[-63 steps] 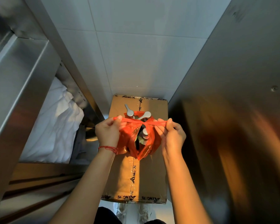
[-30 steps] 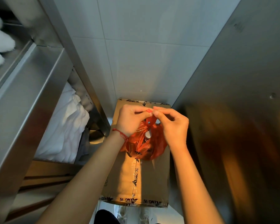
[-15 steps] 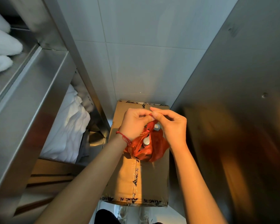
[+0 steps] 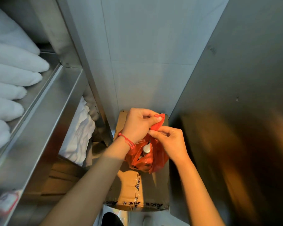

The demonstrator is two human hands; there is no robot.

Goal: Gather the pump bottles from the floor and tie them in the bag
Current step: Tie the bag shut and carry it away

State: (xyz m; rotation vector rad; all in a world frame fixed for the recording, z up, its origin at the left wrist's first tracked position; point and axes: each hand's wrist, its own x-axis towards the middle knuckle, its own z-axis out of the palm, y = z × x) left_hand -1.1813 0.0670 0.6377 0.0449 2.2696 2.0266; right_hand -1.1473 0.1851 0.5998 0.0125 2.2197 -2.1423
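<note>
Red bag (image 4: 155, 162), pinched by both hands, holds a pump bottle (image 4: 147, 150).

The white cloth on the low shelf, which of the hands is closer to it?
Left. The left hand is over the box's left side, nearest the cloth. The right hand is farther right, across the bag.

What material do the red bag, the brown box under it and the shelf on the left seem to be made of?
Bag: thin plastic film, probably; it is glossy, crinkled and slightly translucent.
Box: matte brown cardboard, sealed with shiny printed tape along its seam and edge.
Shelf: metal, likely stainless steel; it looks brushed grey and gives soft reflections.
</note>
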